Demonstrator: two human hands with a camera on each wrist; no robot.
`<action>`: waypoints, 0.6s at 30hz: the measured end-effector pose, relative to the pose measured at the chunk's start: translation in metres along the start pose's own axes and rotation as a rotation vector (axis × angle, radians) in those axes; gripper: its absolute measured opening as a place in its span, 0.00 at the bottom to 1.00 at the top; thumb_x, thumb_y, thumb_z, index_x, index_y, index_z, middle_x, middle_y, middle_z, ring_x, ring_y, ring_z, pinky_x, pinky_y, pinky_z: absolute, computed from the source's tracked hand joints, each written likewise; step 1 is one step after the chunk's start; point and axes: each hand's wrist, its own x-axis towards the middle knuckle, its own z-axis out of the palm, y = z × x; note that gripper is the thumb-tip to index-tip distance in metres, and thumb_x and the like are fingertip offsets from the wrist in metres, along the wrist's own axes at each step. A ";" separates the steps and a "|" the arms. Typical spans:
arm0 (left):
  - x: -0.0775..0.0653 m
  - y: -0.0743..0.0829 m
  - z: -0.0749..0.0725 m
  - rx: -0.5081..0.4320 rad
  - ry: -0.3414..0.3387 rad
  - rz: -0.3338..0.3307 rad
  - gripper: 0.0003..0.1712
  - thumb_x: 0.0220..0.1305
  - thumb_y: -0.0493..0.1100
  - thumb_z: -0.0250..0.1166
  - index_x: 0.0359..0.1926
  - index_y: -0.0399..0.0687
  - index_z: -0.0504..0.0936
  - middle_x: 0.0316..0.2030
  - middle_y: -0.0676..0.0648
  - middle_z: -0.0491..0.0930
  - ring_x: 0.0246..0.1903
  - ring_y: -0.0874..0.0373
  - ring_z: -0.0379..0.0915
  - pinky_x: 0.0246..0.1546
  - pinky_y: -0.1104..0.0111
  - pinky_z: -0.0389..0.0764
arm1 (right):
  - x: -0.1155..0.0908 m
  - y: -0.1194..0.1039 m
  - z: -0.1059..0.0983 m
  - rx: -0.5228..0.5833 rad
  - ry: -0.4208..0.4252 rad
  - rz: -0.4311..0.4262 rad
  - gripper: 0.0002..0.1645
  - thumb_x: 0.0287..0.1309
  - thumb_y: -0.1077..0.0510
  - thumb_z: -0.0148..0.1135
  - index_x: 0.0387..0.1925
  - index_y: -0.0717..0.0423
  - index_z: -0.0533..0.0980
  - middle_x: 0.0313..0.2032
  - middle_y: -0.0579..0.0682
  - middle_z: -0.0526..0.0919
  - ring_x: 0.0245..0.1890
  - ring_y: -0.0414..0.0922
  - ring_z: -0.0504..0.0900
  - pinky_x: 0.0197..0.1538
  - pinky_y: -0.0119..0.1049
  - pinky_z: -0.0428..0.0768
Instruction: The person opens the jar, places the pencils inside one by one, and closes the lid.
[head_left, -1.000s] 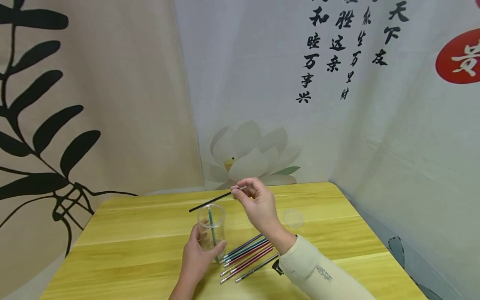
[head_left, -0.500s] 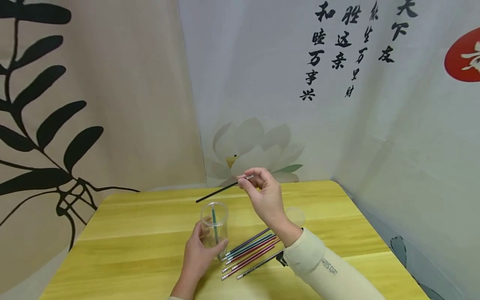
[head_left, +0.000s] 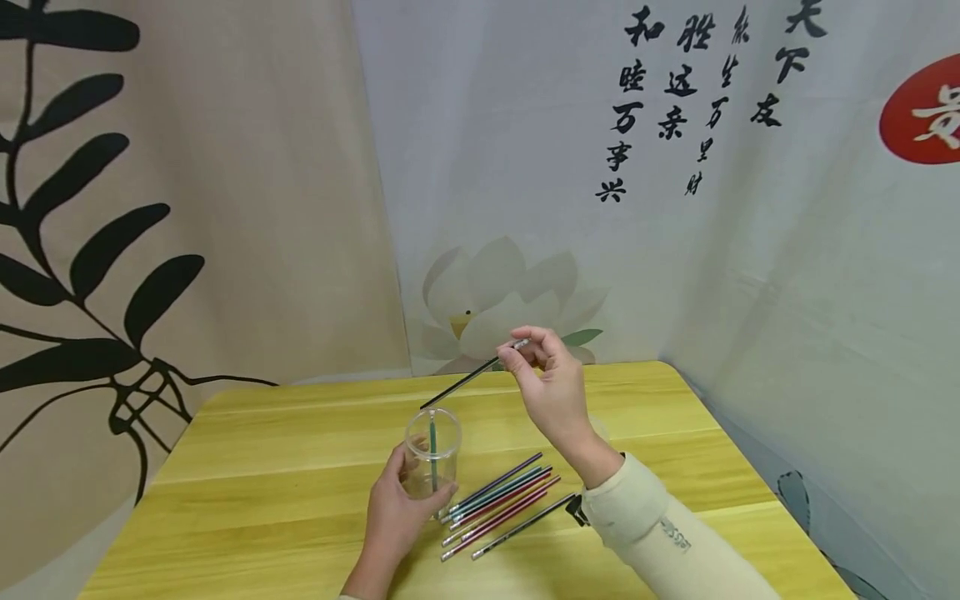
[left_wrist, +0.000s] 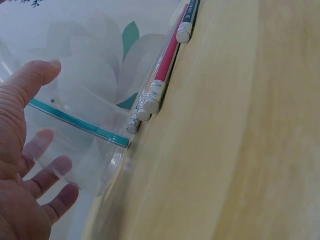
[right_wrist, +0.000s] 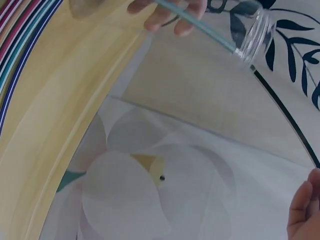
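My left hand (head_left: 397,504) grips a clear plastic cup (head_left: 448,458) low on its sides, thumb at the right. Inside the cup stands one teal pencil (head_left: 433,450), its lower end at the cup's bottom in the left wrist view (left_wrist: 117,139). Above and right of the cup, my right hand (head_left: 553,396) pinches a black pencil (head_left: 467,380) near its silver-and-white eraser end. That pencil slants down to the left, its far end right at the cup's rim, as the right wrist view also shows.
Several pencils (head_left: 498,508) in purple, teal, red and black lie side by side on the wooden table (head_left: 262,500), right of the cup, eraser ends toward me. A clear round lid (head_left: 601,428) lies partly hidden behind the right wrist. A printed cloth (head_left: 510,167) hangs behind the table.
My right hand has moved right and up with the black pencil, which now tilts more steeply, its far end nearer the cup's rim. My left hand keeps its grip on the cup.
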 end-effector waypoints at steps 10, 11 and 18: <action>0.001 0.002 0.000 -0.004 0.006 -0.004 0.49 0.50 0.51 0.87 0.72 0.66 0.73 0.61 0.43 0.82 0.64 0.42 0.76 0.62 0.40 0.82 | 0.006 -0.003 -0.009 0.008 0.063 -0.056 0.19 0.73 0.65 0.64 0.63 0.62 0.80 0.37 0.59 0.90 0.30 0.35 0.79 0.35 0.25 0.77; 0.001 0.002 0.000 -0.004 0.007 -0.005 0.49 0.50 0.51 0.87 0.72 0.65 0.73 0.62 0.43 0.82 0.64 0.42 0.77 0.63 0.40 0.82 | 0.005 -0.004 -0.007 -0.009 0.050 -0.076 0.20 0.73 0.65 0.65 0.63 0.62 0.80 0.35 0.58 0.90 0.30 0.36 0.80 0.35 0.24 0.78; 0.001 0.001 0.001 -0.002 0.016 0.001 0.50 0.49 0.50 0.88 0.72 0.60 0.73 0.62 0.43 0.83 0.65 0.41 0.77 0.64 0.38 0.79 | -0.019 0.007 0.021 -0.288 -0.301 -0.341 0.17 0.64 0.62 0.73 0.54 0.60 0.87 0.35 0.49 0.92 0.31 0.41 0.85 0.34 0.25 0.81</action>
